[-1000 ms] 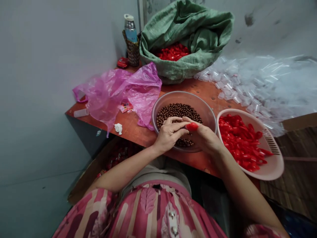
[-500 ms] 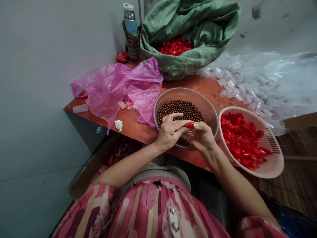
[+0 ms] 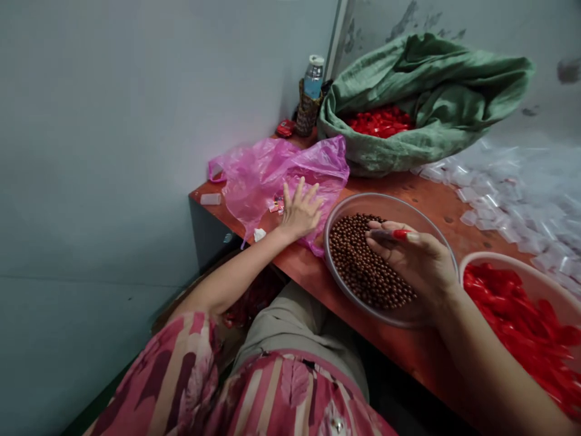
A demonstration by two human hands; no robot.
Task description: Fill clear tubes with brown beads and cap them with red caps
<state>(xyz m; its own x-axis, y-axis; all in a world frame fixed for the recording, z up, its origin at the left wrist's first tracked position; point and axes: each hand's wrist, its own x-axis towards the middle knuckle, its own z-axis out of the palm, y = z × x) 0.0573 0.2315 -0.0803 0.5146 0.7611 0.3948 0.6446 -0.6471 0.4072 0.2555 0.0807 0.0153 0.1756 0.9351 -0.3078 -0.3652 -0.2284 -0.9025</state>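
My left hand (image 3: 299,209) lies with its fingers spread on a crumpled pink plastic bag (image 3: 272,172) at the left of the red table (image 3: 318,278). My right hand (image 3: 415,257) hovers over a clear bowl (image 3: 422,215) of small brown balls (image 3: 363,266) and pinches a small red cap (image 3: 401,234) between thumb and fingers. A pink basket (image 3: 476,261) of red caps (image 3: 526,321) stands at my right wrist.
A green cloth sack (image 3: 436,91) holding more red caps (image 3: 379,120) stands at the back. A bottle (image 3: 313,75) in a woven holder stands in the corner. Clear plastic pieces (image 3: 512,181) are heaped at the right. A grey wall (image 3: 136,121) runs along the left.
My left hand left the bowl and moved left onto the pink bag, opening flat. My right hand stayed over the bowl with the red cap. The view swung left.
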